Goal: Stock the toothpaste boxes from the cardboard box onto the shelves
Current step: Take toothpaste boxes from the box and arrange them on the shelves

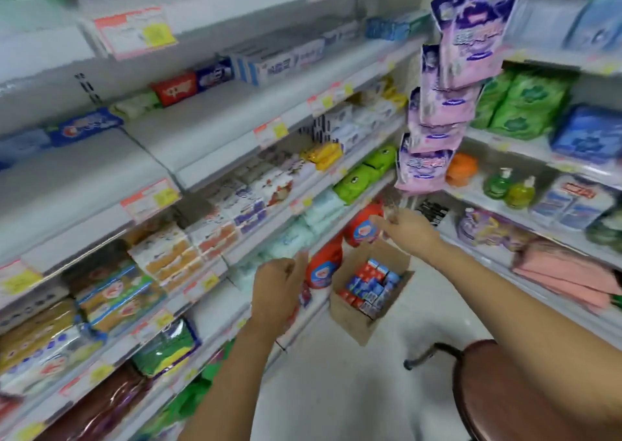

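My left hand (279,292) hangs loosely curled, holding nothing, before the white metal shelves (215,131). My right hand (409,228) reaches out above the open brown cardboard box (350,319) on the floor, fingers bent; blur hides whether they hold anything. Small red and blue toothpaste boxes (370,289) fill the box. A round brown stool (511,393) stands under my right arm.

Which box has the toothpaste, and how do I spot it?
Look down at the white floor where the shelves meet in a corner. A brown cardboard box sits there, beside the red bottles. It is the only open carton, packed with small red and blue toothpaste boxes.
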Motion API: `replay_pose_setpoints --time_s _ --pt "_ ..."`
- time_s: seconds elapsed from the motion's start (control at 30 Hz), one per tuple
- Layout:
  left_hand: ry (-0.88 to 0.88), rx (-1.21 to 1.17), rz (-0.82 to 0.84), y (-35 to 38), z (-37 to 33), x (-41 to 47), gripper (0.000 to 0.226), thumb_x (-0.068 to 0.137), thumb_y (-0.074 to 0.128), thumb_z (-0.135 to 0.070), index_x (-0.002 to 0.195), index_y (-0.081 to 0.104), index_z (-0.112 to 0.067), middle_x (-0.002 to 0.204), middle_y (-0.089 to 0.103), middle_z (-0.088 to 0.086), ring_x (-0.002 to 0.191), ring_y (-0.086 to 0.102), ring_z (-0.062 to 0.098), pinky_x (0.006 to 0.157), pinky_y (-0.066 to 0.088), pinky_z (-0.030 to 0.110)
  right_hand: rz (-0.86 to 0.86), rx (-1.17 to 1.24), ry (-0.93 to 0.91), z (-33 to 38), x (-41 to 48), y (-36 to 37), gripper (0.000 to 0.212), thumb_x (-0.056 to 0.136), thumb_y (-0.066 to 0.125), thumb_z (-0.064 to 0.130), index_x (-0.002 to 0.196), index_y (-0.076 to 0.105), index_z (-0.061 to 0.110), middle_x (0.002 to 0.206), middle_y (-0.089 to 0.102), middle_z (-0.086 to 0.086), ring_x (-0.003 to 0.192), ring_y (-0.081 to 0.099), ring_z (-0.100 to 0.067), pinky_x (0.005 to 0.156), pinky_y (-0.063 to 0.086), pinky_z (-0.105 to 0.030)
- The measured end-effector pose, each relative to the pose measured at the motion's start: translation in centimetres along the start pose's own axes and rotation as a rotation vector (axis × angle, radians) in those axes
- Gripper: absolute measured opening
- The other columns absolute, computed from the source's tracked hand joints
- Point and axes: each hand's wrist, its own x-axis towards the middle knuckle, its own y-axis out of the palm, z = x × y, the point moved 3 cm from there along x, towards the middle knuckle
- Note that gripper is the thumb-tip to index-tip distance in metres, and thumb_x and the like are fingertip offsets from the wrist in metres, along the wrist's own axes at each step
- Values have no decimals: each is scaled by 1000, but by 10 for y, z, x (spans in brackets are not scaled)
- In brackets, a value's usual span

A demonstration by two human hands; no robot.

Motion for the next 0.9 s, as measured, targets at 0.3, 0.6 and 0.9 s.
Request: replay_pose_setpoints --time_s 0.3,0.6,0.9 --pt "-139 74 162 126 5 62 16 82 64 -1 73 53 6 73 60 18 67 55 26 63 41 35 88 -21 283 -164 60 -4 31 82 56 -2 111 59 8 120 45 -15 100 57 -32 78 44 -30" --pt "-322 271 499 222 43 162 33 86 61 -10 65 48 -32 78 60 4 74 60 23 71 51 32 153 103 434 -236 120 30 28 81 60 -3 107 61 7 111 43 -13 101 56 -32 72 40 -24" --pt "-300 292 561 271 55 216 33 89 61 -37 74 58 -7 74 59 5 76 57 22 67 35 28 79 93 437 -232 181 30 28 81 71 26 70 47 19 95 42 -7 101 49 -30 76 38 -28"
